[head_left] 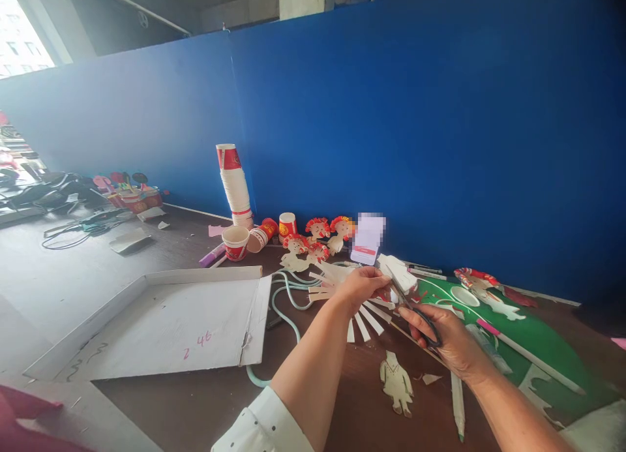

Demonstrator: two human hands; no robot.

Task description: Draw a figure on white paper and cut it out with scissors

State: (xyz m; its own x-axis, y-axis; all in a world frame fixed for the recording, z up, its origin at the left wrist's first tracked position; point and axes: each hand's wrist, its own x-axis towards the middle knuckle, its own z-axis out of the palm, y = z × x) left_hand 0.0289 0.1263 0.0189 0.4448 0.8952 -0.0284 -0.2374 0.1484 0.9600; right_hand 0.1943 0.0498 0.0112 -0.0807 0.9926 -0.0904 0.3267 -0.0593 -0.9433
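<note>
My right hand (pixel 447 338) is closed around the dark handles of a pair of scissors (pixel 430 329), whose blades point up and left towards my left fingers. With its fingers pinched, my left hand (pixel 364 287) holds a paper cup cut into strips (pixel 362 325). The white strips fan out around and below that hand; the cup's middle is mostly hidden. A paper doll figure (pixel 396 383) lies flat on the table beneath my hands. Below my right hand is a pale marker pen (pixel 458 406). White paper cutouts (pixel 398 272) lie just behind the scissor blades.
A white cardboard tray (pixel 205 328) is on the left. Behind it rise stacked paper cups (pixel 235 184). Several red-haired paper dolls (pixel 317 230) lean near the blue partition (pixel 415 113). A green sheet (pixel 542 334) with a pink-capped pen (pixel 531 355) lies right. A pale cable (pixel 283 302) curls beside the tray.
</note>
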